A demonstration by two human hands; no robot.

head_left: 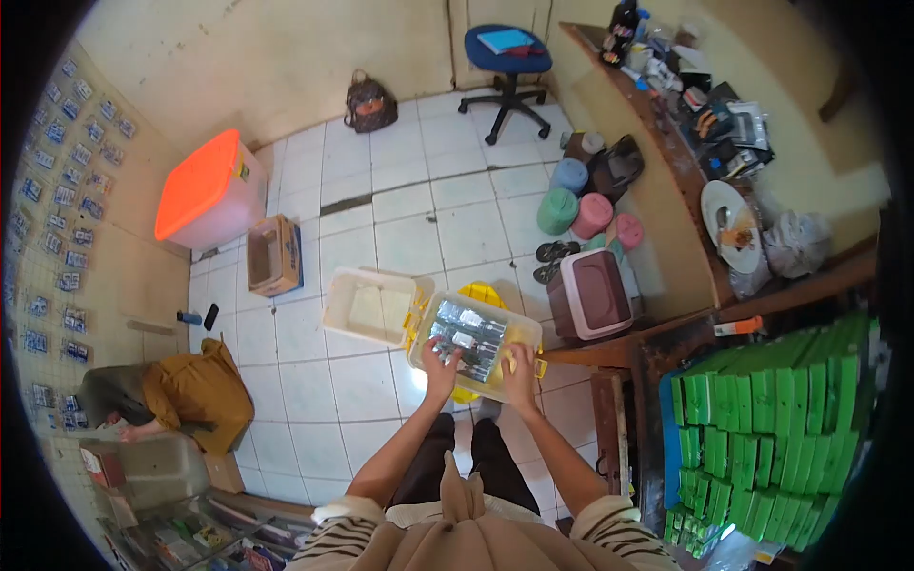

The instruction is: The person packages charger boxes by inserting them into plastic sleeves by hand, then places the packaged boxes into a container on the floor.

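A translucent plastic box (433, 314) with yellow side clips sits in front of me. Rows of shiny, clear-wrapped packets (466, 319) with dark contents lie inside it. My left hand (441, 366) reaches over the near left rim, its thumb and fingers closed on a packet in the near row. On the right side of the box, my right hand (519, 374) has its fingers curled inward beside the packets; what they hold, if anything, is hidden. Under the box, part of a round yellow stool (484, 290) shows.
An open whitish bin (345, 309) adjoins the box. A maroon-and-white cooler (595, 295) stands at right, near stacked green boxes (762, 409). An open carton (275, 257) and an orange-lidded tub (205, 190) are at left. A person in a mustard garment (205, 390) bends at far left.
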